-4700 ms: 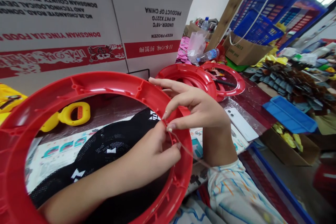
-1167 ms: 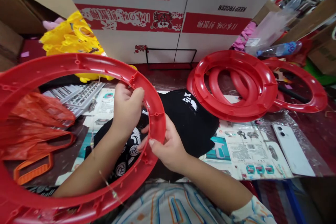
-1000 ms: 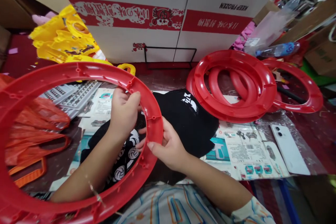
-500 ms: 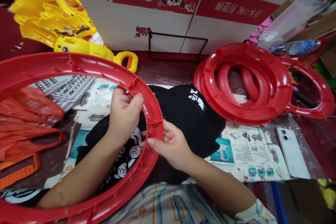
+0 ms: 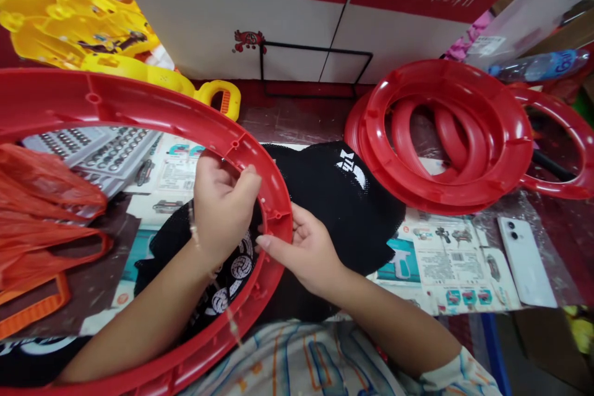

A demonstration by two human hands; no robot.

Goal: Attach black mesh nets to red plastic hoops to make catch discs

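Note:
A large red plastic ring [image 5: 271,192], its ribbed hollow side facing me, is tilted up across the left half of the view. My left hand [image 5: 225,207] reaches through its opening, fingers curled and thumb against the inner edge. A tiny shiny spot shows by those fingers, too small to name. From outside, my right hand [image 5: 309,253] pinches the right part of the rim, thumb on the near face and some fingertips hidden behind. Beneath both hands lies black mesh cloth [image 5: 325,198] with white print.
More red rings [image 5: 499,179] are stacked at right, near a white phone [image 5: 526,260] and a plastic bottle [image 5: 541,66]. Trays of small metal balls [image 5: 118,151] and an orange bag [image 5: 46,198] are at left. Behind stand yellow plastic parts [image 5: 167,79], a wire frame [image 5: 315,47] and a white-and-red carton [image 5: 208,25].
The whole view has shifted slightly, with the back items higher in the picture. Both hands keep about the same hold on the ring; my left thumb lies a little farther right.

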